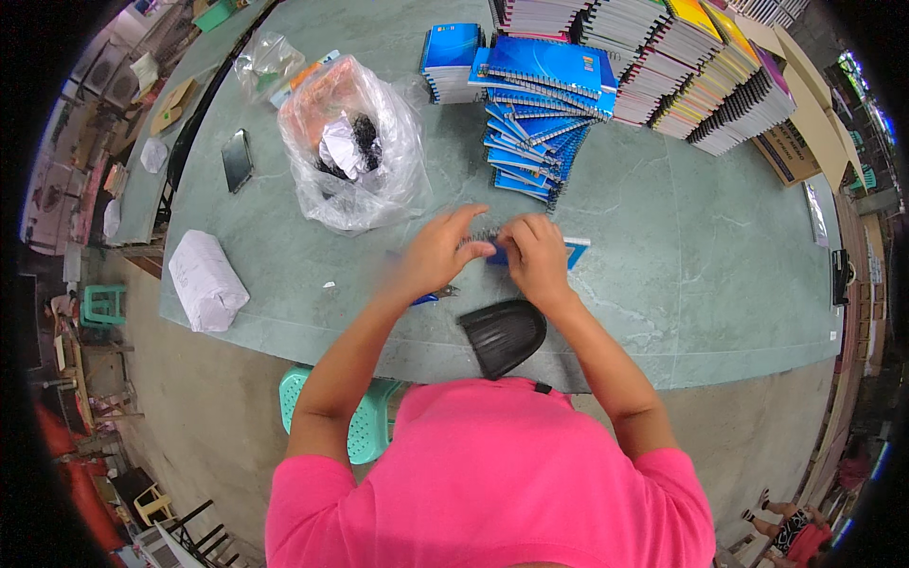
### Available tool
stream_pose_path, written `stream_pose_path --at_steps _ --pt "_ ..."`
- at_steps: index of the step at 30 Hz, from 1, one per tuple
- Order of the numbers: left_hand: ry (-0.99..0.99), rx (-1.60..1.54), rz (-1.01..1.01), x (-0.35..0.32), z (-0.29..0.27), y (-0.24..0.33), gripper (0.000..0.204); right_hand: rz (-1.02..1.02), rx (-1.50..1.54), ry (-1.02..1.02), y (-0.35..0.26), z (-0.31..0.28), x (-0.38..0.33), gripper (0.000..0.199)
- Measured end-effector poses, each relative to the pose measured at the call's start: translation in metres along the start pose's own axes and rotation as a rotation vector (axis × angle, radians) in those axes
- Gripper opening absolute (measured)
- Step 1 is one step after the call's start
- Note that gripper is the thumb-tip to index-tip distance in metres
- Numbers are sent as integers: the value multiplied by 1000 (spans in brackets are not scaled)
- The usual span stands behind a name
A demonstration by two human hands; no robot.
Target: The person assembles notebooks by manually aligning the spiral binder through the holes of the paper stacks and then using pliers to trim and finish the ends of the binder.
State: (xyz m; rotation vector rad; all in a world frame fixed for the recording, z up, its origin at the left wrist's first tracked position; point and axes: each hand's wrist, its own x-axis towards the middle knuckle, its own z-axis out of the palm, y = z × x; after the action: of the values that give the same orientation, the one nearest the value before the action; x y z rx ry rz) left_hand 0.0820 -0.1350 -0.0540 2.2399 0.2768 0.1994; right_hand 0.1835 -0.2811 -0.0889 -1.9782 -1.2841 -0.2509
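Together, both hands' fingers (478,248) pinch the blue notebook's (574,252) spiral (481,236).

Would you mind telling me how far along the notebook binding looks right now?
Done: stacks of spiral-bound blue notebooks fill the far table. In hand: the left hand and right hand work a wire spiral on one blue notebook. Left: more seems to remain in the clear plastic bag, contents unclear.

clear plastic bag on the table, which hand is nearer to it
Left. The left hand works just below the clear plastic bag, close to its lower edge; the right hand is farther to the right, on the blue notebook.
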Motion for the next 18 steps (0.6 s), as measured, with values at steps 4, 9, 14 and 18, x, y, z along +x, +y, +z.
stream_pose_path --at_steps 4,9,14,18 --pt "-66 71 -29 -3 -9 -9 21 84 24 -4 -8 -7 1 20" --pt "-2 86 3 -2 -3 -1 20 -33 41 9 -2 -4 -1 26" --pt "117 195 210 -2 -1 4 23 41 143 -22 -4 -9 -4 25" --pt "-30 273 223 -24 36 27 29 74 137 46 1 -8 -5 27"
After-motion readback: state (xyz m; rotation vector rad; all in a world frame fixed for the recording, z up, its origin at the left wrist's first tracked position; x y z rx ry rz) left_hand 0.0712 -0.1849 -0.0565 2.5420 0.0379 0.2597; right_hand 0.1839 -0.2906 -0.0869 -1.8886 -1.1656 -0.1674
